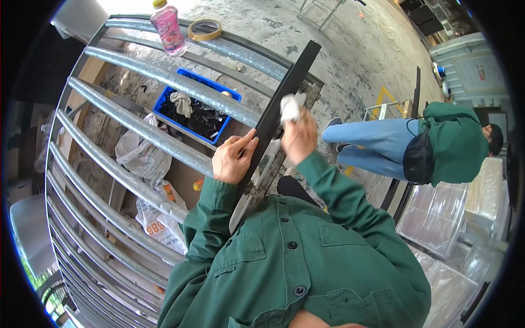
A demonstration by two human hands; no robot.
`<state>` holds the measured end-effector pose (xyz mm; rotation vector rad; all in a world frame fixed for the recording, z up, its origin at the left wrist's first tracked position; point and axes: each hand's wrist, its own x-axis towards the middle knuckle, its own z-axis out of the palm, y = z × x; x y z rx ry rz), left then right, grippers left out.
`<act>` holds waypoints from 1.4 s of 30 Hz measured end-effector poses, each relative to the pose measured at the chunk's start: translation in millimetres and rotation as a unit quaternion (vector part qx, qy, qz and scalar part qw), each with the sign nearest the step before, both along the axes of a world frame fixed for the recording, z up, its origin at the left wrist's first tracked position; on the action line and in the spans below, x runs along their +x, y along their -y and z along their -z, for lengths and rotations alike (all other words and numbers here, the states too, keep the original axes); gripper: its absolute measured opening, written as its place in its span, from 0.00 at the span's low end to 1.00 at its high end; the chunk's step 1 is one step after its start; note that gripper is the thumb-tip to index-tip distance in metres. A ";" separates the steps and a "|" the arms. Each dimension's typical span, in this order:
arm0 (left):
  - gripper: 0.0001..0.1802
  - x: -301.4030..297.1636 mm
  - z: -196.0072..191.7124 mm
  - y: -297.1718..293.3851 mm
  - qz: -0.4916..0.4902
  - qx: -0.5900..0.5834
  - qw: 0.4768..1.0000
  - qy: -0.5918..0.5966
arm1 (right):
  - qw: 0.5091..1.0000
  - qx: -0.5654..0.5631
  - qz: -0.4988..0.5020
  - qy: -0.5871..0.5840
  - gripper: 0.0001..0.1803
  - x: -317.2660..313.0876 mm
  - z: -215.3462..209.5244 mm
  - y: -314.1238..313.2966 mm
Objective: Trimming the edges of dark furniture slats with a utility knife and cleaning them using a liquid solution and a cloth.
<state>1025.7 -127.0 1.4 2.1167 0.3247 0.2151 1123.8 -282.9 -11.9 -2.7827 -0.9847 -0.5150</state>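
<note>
A long, flat black bar (289, 82) lies slanted across the near end of a rack of galvanised metal rails (180, 82). My left hand (234, 157) is closed on the bar's left edge, its thumb and fingers pressed against it. Just across the bar, my right hand (299, 135) is closed round a wadded white cloth (290, 108), which sits at the bar's right side. Whether the cloth touches the bar I cannot tell. Part of a metal support shows under the bar, beside my right hand.
On the rack's far rail stand a bottle of pink liquid (168, 30) and a tape roll (204, 29). Beneath are a blue crate (158, 104) of black pieces and white sacks (143, 147). At right, another person (451, 142) stands near plastic-wrapped stacks (437, 218).
</note>
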 end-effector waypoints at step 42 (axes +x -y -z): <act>0.11 5.5 -0.6 6.8 -0.018 -0.002 1.000 -0.004 | 0.994 0.036 0.092 -0.037 0.08 43.6 -6.4 -3.5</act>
